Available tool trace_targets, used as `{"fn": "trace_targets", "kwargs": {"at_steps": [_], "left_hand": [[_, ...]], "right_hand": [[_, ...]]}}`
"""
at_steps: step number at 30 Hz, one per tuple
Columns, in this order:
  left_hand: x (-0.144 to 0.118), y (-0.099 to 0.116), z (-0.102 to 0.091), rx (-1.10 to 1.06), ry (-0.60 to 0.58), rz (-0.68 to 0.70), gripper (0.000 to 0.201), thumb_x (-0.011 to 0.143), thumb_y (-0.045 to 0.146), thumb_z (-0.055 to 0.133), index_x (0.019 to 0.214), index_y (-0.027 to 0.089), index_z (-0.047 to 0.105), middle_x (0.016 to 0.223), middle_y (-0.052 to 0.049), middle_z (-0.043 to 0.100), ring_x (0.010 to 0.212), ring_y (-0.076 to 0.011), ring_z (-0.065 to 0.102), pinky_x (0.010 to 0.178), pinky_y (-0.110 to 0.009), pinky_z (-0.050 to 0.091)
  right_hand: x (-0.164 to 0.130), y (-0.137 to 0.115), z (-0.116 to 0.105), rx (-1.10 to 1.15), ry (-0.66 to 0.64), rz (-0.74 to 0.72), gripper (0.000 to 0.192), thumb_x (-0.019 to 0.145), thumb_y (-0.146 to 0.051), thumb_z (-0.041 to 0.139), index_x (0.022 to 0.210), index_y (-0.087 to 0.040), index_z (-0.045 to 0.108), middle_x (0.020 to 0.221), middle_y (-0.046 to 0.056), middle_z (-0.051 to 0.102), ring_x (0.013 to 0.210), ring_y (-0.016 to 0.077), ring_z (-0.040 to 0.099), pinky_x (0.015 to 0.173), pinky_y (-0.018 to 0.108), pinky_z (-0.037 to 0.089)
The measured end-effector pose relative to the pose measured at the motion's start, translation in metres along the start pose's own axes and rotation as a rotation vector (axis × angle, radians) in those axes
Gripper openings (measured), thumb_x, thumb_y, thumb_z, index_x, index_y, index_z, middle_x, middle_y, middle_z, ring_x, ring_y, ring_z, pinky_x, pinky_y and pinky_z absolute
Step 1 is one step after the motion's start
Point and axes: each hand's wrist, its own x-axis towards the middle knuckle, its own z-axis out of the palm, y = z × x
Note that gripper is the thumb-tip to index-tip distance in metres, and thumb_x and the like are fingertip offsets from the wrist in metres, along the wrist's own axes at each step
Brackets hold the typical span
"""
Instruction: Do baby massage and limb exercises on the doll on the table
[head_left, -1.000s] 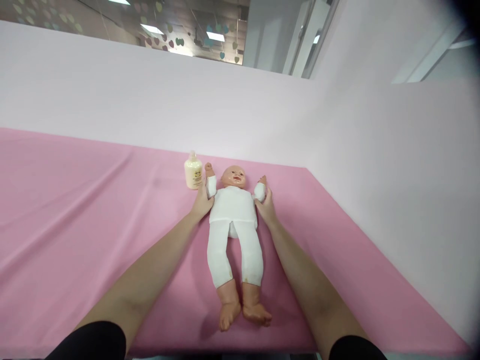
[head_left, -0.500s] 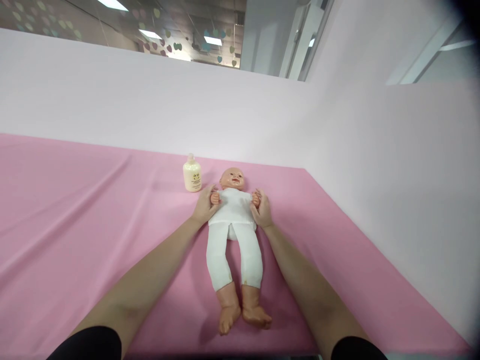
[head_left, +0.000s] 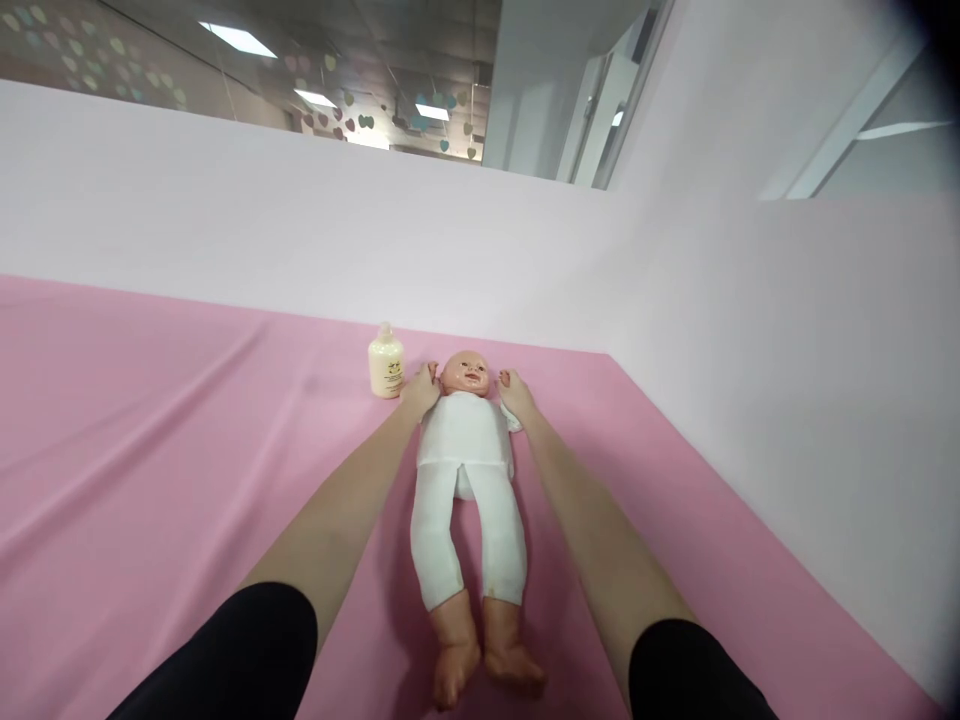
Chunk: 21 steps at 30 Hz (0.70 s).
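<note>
On the surface [head_left: 187, 450], the doll [head_left: 465, 430] is stretching headfirst away from me, my hands [head_left: 517, 393] clasping its arms [head_left: 513, 417].

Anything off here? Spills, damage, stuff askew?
Nothing major. Faint brownish marks at the ankle ends of the doll's white leggings look odd against clean fabric; dirt or wear, can't tell. The pink cover is creased on the left. Bottle upright, no spill visible.

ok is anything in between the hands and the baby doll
Nothing visible: the left hand and the right hand both hold the baby doll directly. The pale yellow bottle stands left of the left hand, not between it and the doll.
</note>
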Motion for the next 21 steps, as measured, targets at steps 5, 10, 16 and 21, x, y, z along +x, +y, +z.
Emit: {"fn": "trace_targets", "kwargs": {"at_steps": [5,10,16,21], "left_hand": [[0.016,-0.006,0.004,0.021,-0.061,-0.104,0.048,0.082,0.037,0.057,0.126,0.018,0.047,0.112,-0.016,0.065,0.100,-0.0305,0.063,0.085,-0.042,0.045],[0.010,-0.005,0.002,-0.015,0.013,-0.070,0.042,0.088,0.031,0.046,0.128,0.018,0.043,0.117,-0.016,0.062,0.106,-0.0305,0.060,0.087,-0.043,0.045],[-0.023,-0.008,-0.010,-0.267,0.265,0.316,0.044,0.087,0.023,0.041,0.131,0.018,0.037,0.127,-0.012,0.055,0.117,-0.0238,0.053,0.096,-0.038,0.042],[-0.074,-0.022,-0.025,-0.224,0.156,0.617,0.036,0.083,0.026,0.047,0.118,0.017,0.049,0.110,-0.008,0.061,0.103,-0.0220,0.057,0.092,-0.038,0.045]], "right_hand": [[0.011,0.001,0.006,-0.029,-0.051,0.071,0.021,0.082,-0.025,0.052,0.099,-0.014,0.058,0.109,0.016,0.065,0.104,0.0246,0.060,0.087,0.034,0.044],[0.009,0.001,0.001,0.047,-0.011,0.051,0.023,0.083,-0.025,0.050,0.104,-0.015,0.058,0.112,0.013,0.065,0.105,0.0223,0.059,0.090,0.034,0.044],[-0.026,-0.004,-0.012,0.295,0.092,-0.171,0.043,0.089,-0.031,0.041,0.130,-0.022,0.036,0.135,0.009,0.049,0.118,0.0141,0.052,0.096,0.031,0.045],[-0.088,0.002,-0.030,0.298,0.043,-0.415,0.047,0.088,-0.031,0.045,0.134,-0.021,0.035,0.124,0.011,0.055,0.116,0.0191,0.053,0.103,0.040,0.040]]}}
